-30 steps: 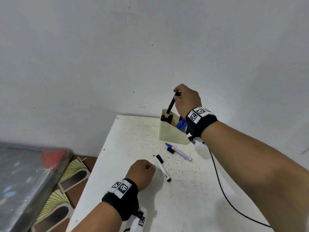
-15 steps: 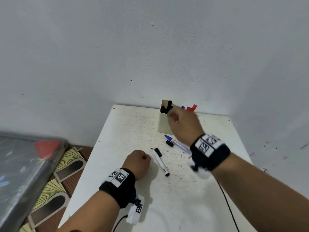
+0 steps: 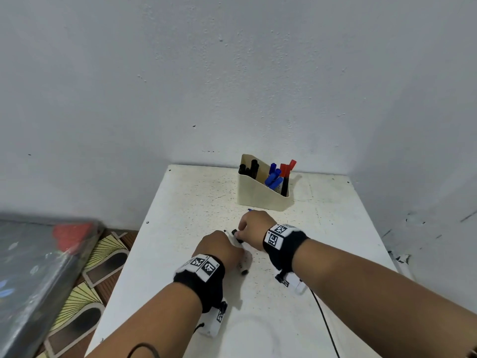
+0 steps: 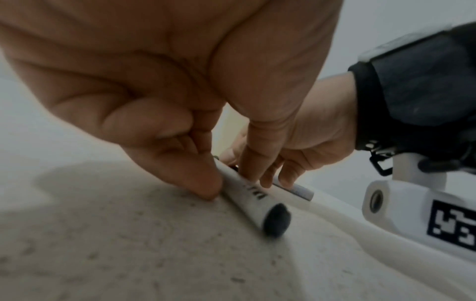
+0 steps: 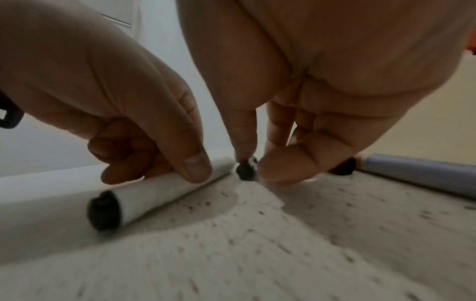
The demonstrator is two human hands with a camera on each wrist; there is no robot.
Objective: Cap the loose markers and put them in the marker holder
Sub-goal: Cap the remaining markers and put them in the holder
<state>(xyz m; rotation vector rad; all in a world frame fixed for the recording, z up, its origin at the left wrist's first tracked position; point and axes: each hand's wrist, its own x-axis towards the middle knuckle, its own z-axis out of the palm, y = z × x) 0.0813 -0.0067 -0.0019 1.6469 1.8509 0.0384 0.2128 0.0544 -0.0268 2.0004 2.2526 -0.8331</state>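
Left hand: the left hand [image 3: 219, 248] pinches the white marker [image 4: 251, 196] between thumb and curled fingers, pressing its barrel onto the table [image 3: 196, 200].
Right hand: the right hand [image 3: 254, 228] pinches the black cap [image 5: 246, 168] between thumb and forefinger, just beyond the marker's far end.
White marker: lies flat near the middle of the table, black butt end pointing toward the near edge, under both hands.
Second marker: a pale barrel [image 5: 422, 173] lies flat just right of the right hand; a small black piece, too blurred to identify, sits at its end.
Marker holder: the beige marker holder [image 3: 260, 195] stands by the far edge, well apart from the hands, holding black, blue and red markers.
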